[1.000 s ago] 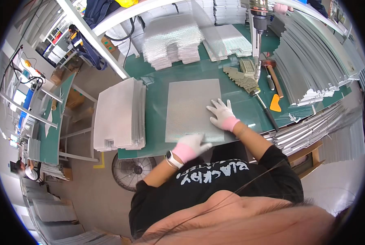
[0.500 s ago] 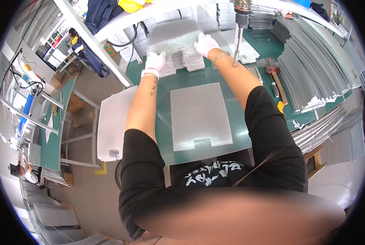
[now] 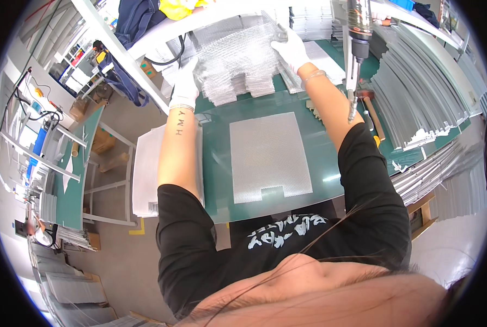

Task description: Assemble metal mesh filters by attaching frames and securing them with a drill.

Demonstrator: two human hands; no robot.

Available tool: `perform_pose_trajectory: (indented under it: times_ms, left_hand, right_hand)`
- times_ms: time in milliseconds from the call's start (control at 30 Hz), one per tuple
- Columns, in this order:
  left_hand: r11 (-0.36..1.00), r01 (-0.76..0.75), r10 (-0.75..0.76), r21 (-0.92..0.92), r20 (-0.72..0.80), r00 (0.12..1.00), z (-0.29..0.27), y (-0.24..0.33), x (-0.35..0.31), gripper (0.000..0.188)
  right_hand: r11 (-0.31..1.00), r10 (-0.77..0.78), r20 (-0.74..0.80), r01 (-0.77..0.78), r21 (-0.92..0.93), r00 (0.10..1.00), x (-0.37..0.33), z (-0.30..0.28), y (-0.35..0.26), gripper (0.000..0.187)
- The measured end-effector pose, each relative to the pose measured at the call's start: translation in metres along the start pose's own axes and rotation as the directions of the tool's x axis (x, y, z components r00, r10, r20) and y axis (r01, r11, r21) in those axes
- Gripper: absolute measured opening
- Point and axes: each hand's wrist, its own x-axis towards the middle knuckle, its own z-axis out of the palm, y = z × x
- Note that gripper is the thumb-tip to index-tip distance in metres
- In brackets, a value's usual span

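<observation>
A thick stack of silvery translucent mesh sheets [image 3: 235, 60], notched along its near edge, sits at the back of the green table. My left hand [image 3: 186, 84], in a white glove, grips its left side. At its upper right edge my gloved right hand [image 3: 291, 50] is closed, with the fingertips partly hidden. A single mesh sheet [image 3: 271, 155] of similar look lies flat in front of me, its small notch toward me. Left of it, partly behind my left forearm, is another pile of sheets [image 3: 148, 169].
A power screwdriver [image 3: 359, 52] hangs over my right forearm. Beyond that arm lie a hammer [image 3: 370, 106] and a long row of stacked grey sheets [image 3: 426, 87]. A white shelf [image 3: 238, 17] crosses above the back, with a white post [image 3: 126, 57] at left.
Both hands have moved outward to the sides of the stack, the right one also farther back. The stack looks shifted and less even. The hanging screwdriver has moved right and nearer.
</observation>
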Motion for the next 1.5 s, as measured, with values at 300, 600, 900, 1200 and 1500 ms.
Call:
perform_pose_trajectory:
  times_ms: [300,600,900,1200,1500]
  left_hand:
    - [0.685,-0.302,0.285,0.664,0.138,0.949,-0.02,-0.003,-0.004,0.047]
    - [0.596,-0.331,0.387,0.731,0.099,0.917,0.0,-0.007,-0.035,0.047]
    - [0.676,-0.337,0.373,0.655,0.09,0.923,-0.006,-0.017,-0.075,0.042]
    - [0.971,-0.213,0.175,0.107,0.288,0.942,-0.013,-0.007,-0.097,0.042]
    - [0.06,-0.687,0.344,0.724,0.631,0.695,0.002,-0.065,-0.062,0.048]
  right_hand:
    - [0.878,-0.204,0.235,0.284,-0.385,0.95,-0.004,-0.003,-0.028,0.069]
    - [0.814,-0.156,0.238,0.261,-0.519,0.959,-0.011,0.014,-0.02,0.051]
    - [0.864,-0.355,0.092,0.364,-0.347,0.93,-0.047,0.0,-0.014,0.05]
    - [0.977,-0.042,0.207,-0.003,0.211,0.978,-0.038,-0.024,-0.001,0.051]
    - [0.424,0.091,0.319,-0.326,0.845,0.944,-0.032,-0.032,0.019,0.041]
